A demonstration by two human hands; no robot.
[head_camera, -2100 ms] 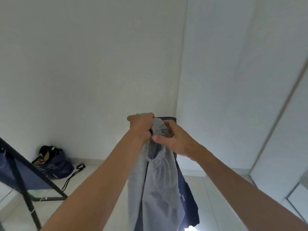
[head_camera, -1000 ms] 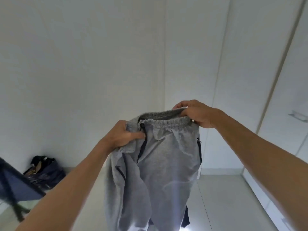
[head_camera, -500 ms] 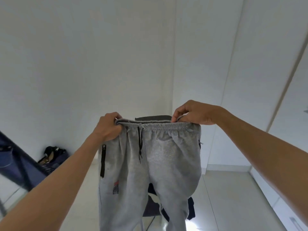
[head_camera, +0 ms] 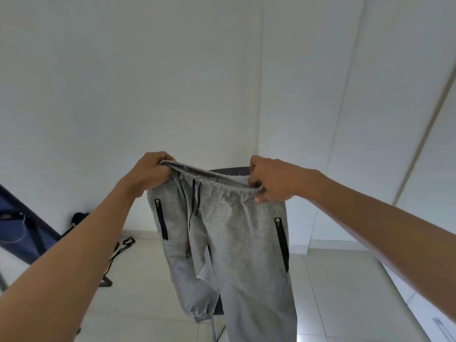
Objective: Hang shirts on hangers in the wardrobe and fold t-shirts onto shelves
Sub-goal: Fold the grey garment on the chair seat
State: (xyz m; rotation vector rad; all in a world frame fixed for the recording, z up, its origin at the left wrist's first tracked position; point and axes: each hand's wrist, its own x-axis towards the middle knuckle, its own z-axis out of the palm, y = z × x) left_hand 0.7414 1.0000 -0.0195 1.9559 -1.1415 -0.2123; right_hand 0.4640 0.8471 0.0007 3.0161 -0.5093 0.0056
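A pair of grey sweatpants (head_camera: 229, 233) with black zip pockets and a dark drawstring hangs spread out in front of me. My left hand (head_camera: 150, 171) grips the left end of the elastic waistband. My right hand (head_camera: 274, 178) pinches the right end, fingers curled over the band. Both legs dangle down; the left one is bunched at the cuff. No hanger or shelf is in view.
A dark chair back (head_camera: 229, 170) stands just behind the pants. White wardrobe doors (head_camera: 394, 119) run along the right. A dark bag (head_camera: 80, 217) with a strap lies on the tiled floor by the wall, beside a blue-draped rack (head_camera: 22, 230) at left.
The bunched pants have been opened out: my hands moved apart along the waistband until it stretched wide, and the front with drawstring and zip pockets now faces me.
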